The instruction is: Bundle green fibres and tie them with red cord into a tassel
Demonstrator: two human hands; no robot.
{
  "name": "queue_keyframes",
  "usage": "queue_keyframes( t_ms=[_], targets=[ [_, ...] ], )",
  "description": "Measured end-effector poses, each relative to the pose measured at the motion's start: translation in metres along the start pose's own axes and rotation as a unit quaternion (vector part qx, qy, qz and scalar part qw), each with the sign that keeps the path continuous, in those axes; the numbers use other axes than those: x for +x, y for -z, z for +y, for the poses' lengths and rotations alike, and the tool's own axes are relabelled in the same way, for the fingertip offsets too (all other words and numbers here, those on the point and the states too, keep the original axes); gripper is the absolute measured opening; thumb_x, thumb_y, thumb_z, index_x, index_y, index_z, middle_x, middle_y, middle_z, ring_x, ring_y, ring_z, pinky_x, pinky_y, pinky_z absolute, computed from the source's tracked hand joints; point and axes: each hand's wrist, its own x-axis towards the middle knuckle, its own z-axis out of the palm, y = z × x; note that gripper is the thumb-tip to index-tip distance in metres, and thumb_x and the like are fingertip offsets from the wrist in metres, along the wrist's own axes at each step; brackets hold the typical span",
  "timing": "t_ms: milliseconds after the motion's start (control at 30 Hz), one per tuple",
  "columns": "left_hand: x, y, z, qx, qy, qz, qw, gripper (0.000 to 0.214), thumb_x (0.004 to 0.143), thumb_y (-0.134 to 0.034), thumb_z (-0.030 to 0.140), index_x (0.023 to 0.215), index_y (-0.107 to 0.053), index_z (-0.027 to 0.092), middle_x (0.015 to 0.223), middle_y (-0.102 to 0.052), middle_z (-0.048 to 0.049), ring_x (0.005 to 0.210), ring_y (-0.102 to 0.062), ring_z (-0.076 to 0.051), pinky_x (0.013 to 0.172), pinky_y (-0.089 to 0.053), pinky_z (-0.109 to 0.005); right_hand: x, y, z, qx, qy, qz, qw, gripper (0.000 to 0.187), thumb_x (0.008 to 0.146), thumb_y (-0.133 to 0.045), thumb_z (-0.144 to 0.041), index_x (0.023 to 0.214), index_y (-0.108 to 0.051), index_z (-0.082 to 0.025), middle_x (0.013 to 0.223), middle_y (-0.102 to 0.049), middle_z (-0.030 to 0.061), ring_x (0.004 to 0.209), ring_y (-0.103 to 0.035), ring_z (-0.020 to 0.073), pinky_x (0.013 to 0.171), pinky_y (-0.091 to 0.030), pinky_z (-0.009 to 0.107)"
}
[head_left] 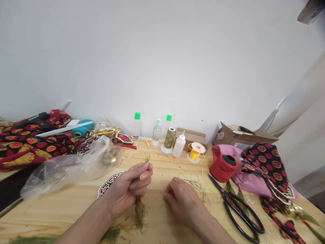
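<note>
My left hand is closed round a bundle of olive-green threads, a tassel whose loose ends hang below the fist. Its short top tuft pokes out above the thumb and fingertip. Low over the table, my right hand is closed with its fingers curled under; whatever they may hold is hidden. Loose green thread lies tangled just behind that hand. Large black-handled scissors rest farther right. A patterned flat piece lies partly behind my left wrist.
Along the wall stand a green-capped bottle, an olive thread spool, a white squeeze bottle and a yellow cord spool. A red thread cone and cardboard box are right. A plastic bag and patterned fabric lie left.
</note>
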Motion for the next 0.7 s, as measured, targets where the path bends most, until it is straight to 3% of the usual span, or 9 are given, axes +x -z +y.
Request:
queue_keyframes(
  t_ms=[300, 700],
  targets=[
    [-0.002, -0.001, 0.000, 0.004, -0.001, 0.002, 1.000, 0.010, 0.069, -0.057, 0.016, 0.064, -0.060, 0.008, 0.048, -0.034, 0.0074, 0.034, -0.012, 0.001, 0.029, -0.015, -0.009, -0.003, 0.016, 0.012, 0.009, -0.014, -0.013, 1.000, 0.012, 0.064, -0.051, -0.014, 0.064, -0.062, -0.019, 0.073, -0.060, 0.0013, 0.064, -0.053, 0.0115, 0.055, -0.034, 0.019],
    [-0.001, -0.001, -0.001, 0.003, 0.000, -0.014, 1.000, 0.011, 0.069, -0.058, 0.017, 0.066, -0.061, 0.008, 0.048, -0.038, 0.0071, 0.035, -0.012, 0.001, 0.030, -0.013, -0.010, -0.003, 0.015, 0.008, -0.014, -0.004, -0.026, 1.000, 0.013, 0.064, -0.051, -0.016, 0.066, -0.063, -0.019, 0.071, -0.062, 0.0019, 0.064, -0.055, 0.0133, 0.054, -0.034, 0.020]
  ],
)
